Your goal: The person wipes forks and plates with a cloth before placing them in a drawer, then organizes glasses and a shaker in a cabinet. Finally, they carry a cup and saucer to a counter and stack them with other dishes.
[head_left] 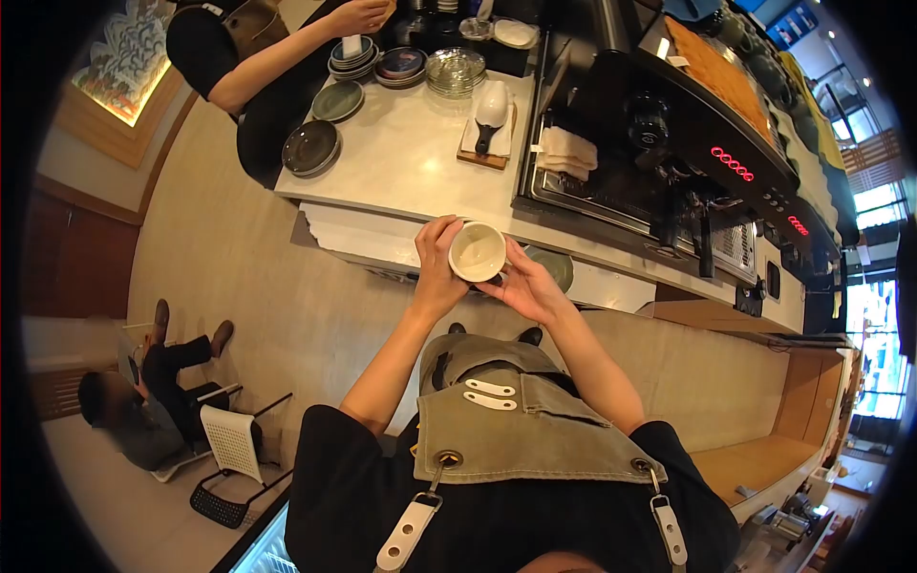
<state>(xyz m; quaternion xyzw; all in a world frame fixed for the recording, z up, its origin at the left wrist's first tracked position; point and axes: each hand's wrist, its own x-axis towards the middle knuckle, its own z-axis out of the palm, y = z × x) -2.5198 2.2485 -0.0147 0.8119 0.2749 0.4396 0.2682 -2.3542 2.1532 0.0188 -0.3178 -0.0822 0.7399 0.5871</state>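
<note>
A cream-coloured cup (477, 251) is held between both hands in front of my apron, at the counter's near edge. Its mouth faces up toward the camera, and a pale inside with a slight shadow shows. My left hand (438, 267) is wrapped round the cup's left side. On the other side, my right hand (531, 288) grips it with the thumb near the rim and fingers underneath. A green plate (551, 270) shows behind my right hand, partly covered by it.
A black espresso machine (659, 124) fills the right of the counter (401, 177), with folded cloths (567, 151) on its tray. A white scoop (492, 107) lies on a small board. Plates (311, 148) stand left, beside another person's arm (277, 67). Someone sits lower left.
</note>
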